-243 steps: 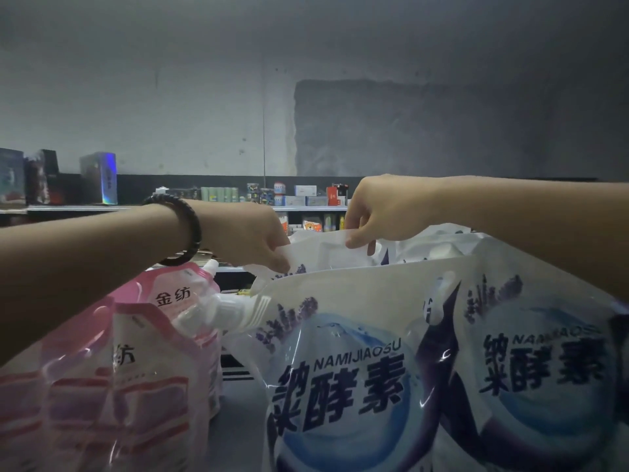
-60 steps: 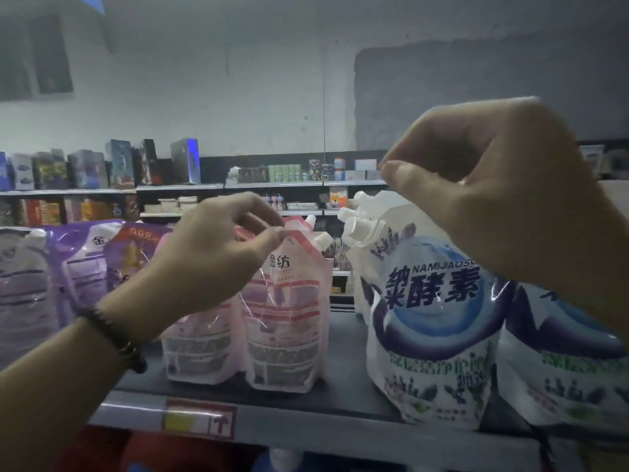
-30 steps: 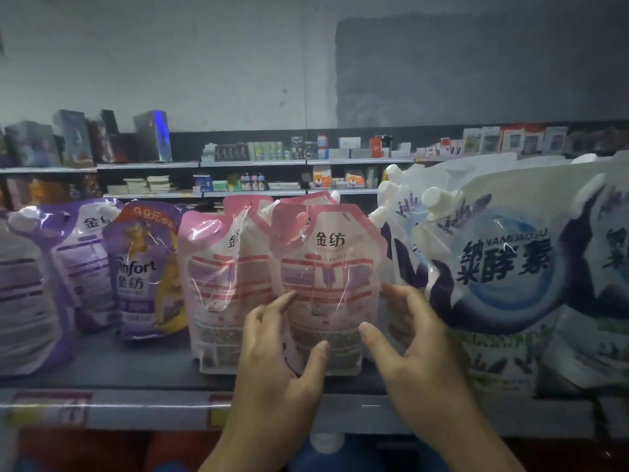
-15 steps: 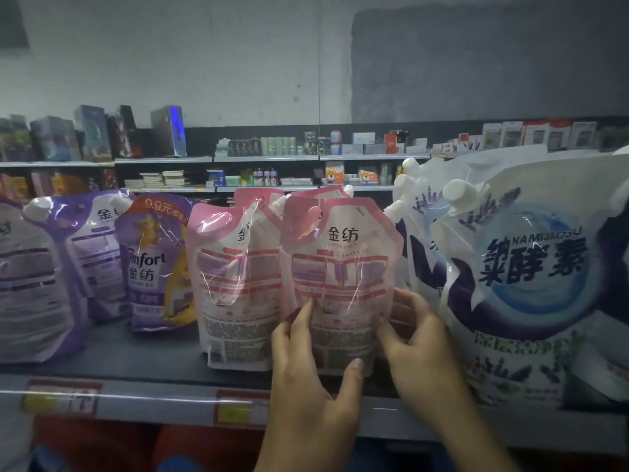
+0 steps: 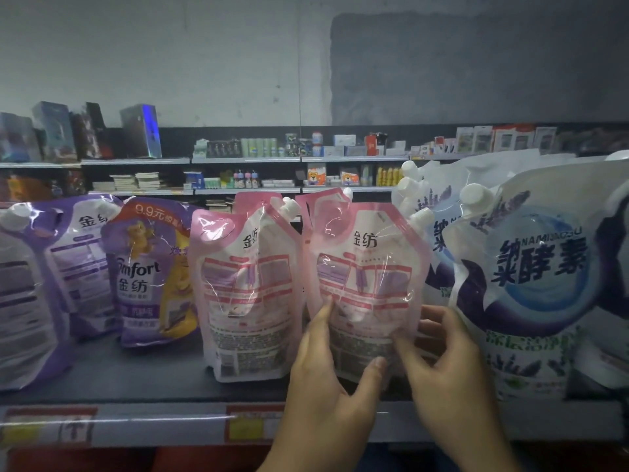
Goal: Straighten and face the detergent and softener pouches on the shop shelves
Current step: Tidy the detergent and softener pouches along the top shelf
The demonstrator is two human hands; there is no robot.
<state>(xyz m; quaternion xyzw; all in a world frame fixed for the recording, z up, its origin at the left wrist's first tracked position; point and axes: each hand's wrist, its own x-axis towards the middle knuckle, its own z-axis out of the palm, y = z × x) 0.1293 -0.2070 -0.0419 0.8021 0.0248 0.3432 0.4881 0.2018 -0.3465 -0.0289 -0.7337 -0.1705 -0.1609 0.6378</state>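
Both hands are on one pink pouch (image 5: 364, 284), which sits near the front edge of the shelf (image 5: 136, 379), between a second pink pouch (image 5: 245, 294) just beside it on the left and a large blue-and-white pouch (image 5: 531, 284) crowding it on the right. The left hand (image 5: 326, 386) holds the lower left corner, with its fingers running up the side seam and its thumb laid across the printed front. The right hand (image 5: 449, 362) grips the lower right edge, with its thumb on the front and its fingers curled round behind. Holding it low and from both sides makes sense for a soft, liquid-filled bag. The weight sits at the bottom, so that is where it can be turned or squared up without the top flopping over. The spout at the upper right corner is left alone, probably for the same reason. Whether the base rests on the shelf or is raised just off it cannot be told, because the hands cover it. The face now showing is mostly small print and boxed panels, while the purple pouch (image 5: 153, 274) further left shows a bold picture and brand name. So this one may be back to front and may need turning as well as lining up with its neighbour.
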